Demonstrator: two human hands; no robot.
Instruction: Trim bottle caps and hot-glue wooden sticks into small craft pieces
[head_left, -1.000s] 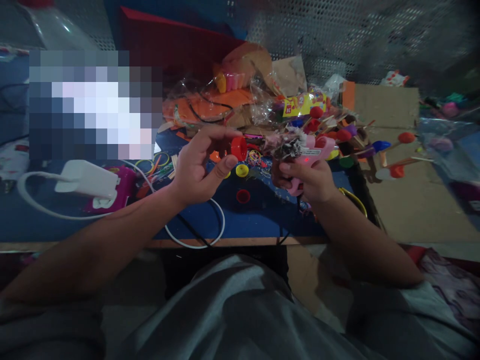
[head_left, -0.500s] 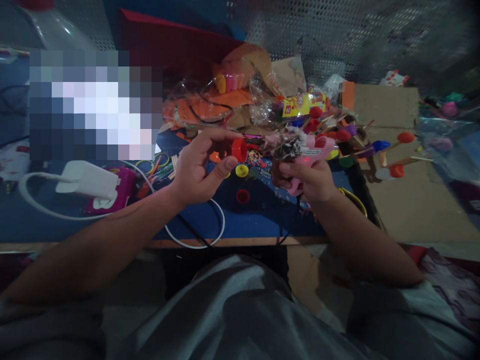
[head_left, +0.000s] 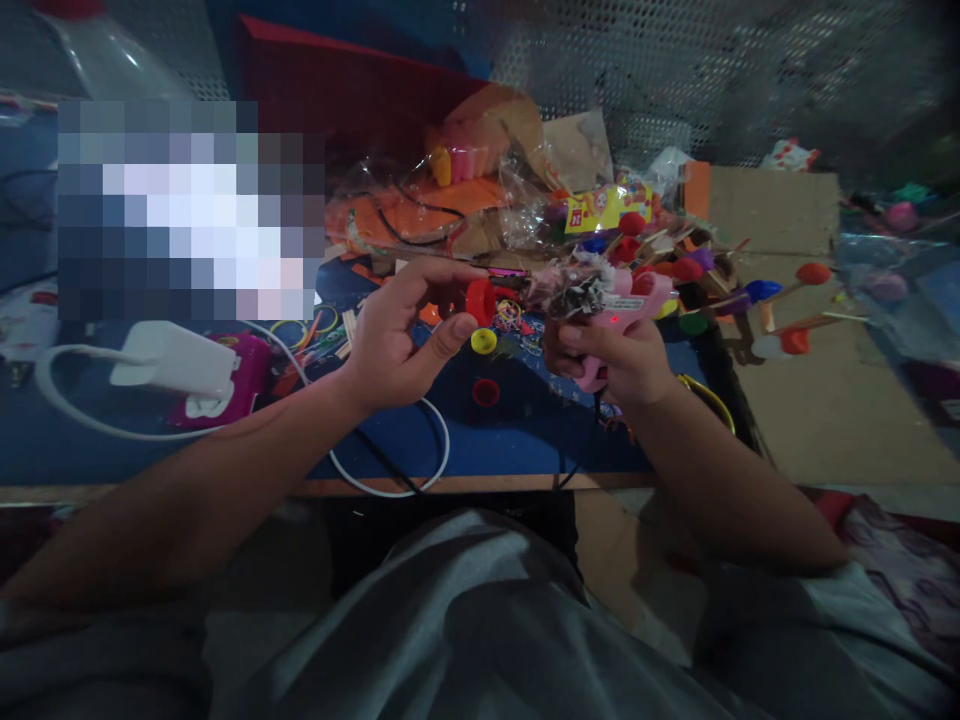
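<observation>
Between the thumb and fingers of my left hand [head_left: 405, 335] is a red bottle cap [head_left: 481, 301], its hollow side turned to the right. My right hand [head_left: 619, 355] is wrapped round the handle of a pink glue gun [head_left: 637, 303] with a small red light. Greyish, ragged stuff clings about the gun's front, and its nozzle points left at the cap, very near its rim. Whether they touch I cannot tell. Below them on the blue table lie a yellow cap [head_left: 484, 341] and another red cap [head_left: 486, 392].
A white charger [head_left: 176, 360] sits in a magenta socket block [head_left: 232, 375] at the left, its white cable [head_left: 448, 450] looping to the table's front edge. Coloured caps on sticks [head_left: 761, 292] lie at the right by cardboard [head_left: 847, 390]. Behind is a yellow-labelled plastic packet [head_left: 611, 208].
The red cap in my left hand has shifted very slightly to the right. Both hands otherwise keep the same hold and place.
</observation>
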